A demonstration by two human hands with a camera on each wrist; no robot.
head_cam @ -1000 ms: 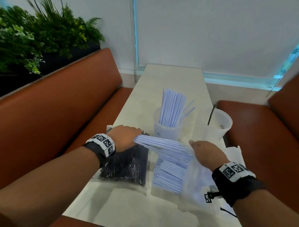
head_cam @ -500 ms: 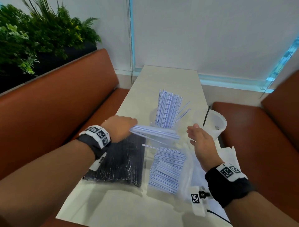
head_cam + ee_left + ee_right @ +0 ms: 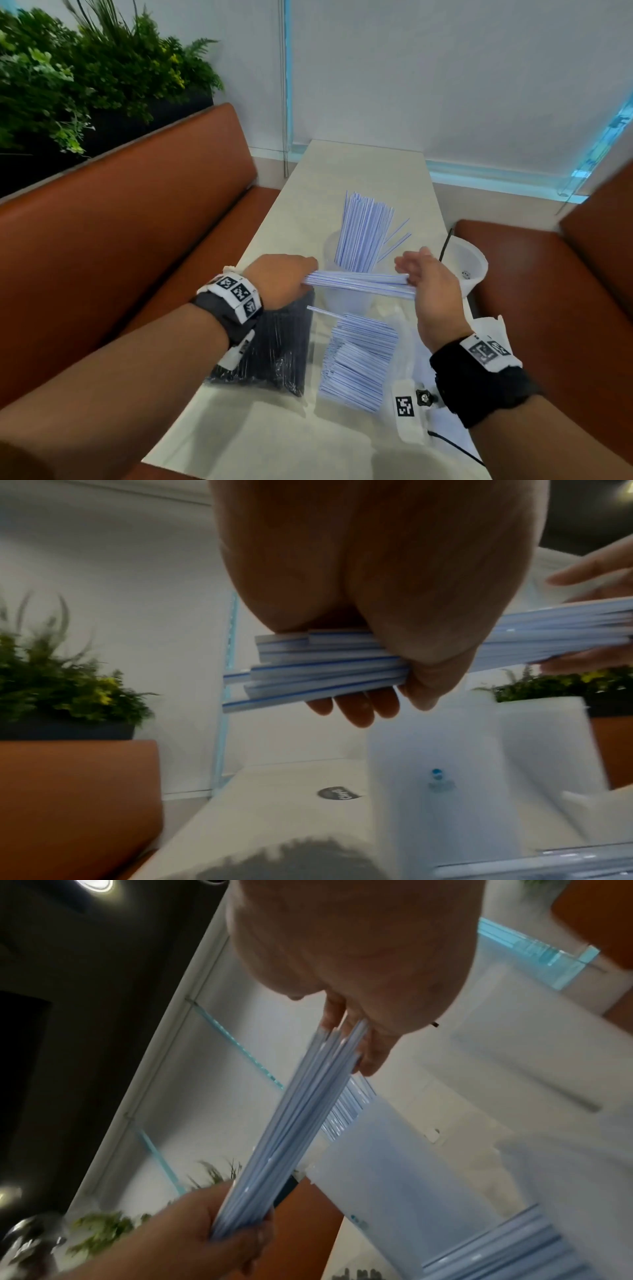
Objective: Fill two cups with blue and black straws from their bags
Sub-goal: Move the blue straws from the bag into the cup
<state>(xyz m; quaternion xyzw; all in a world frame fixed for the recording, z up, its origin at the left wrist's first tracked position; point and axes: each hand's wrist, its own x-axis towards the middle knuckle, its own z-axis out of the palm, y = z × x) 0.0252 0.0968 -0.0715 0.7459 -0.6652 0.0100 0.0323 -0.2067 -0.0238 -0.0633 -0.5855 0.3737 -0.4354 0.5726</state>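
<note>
My left hand (image 3: 298,279) grips a bundle of blue-striped straws (image 3: 359,283) at its left end and holds it level above the table. My right hand (image 3: 416,279) holds the bundle's right end, fingers above and thumb below, as the left wrist view shows (image 3: 589,588). Just behind the bundle stands a clear cup (image 3: 346,301) with several blue straws (image 3: 363,233) upright in it. A second clear cup (image 3: 474,270) at the right holds one black straw (image 3: 445,245). Below my hands lie the bag of black straws (image 3: 274,349) and the open bag of blue straws (image 3: 359,366).
The narrow white table (image 3: 359,171) runs away from me between two brown benches (image 3: 137,222). Green plants (image 3: 85,75) stand behind the left bench. A white tag with a cable (image 3: 407,411) lies near my right wrist.
My left hand has lifted the bundle up out of the blue straw bag to cup height. My right hand left the bag and rose to take the bundle's right end.
</note>
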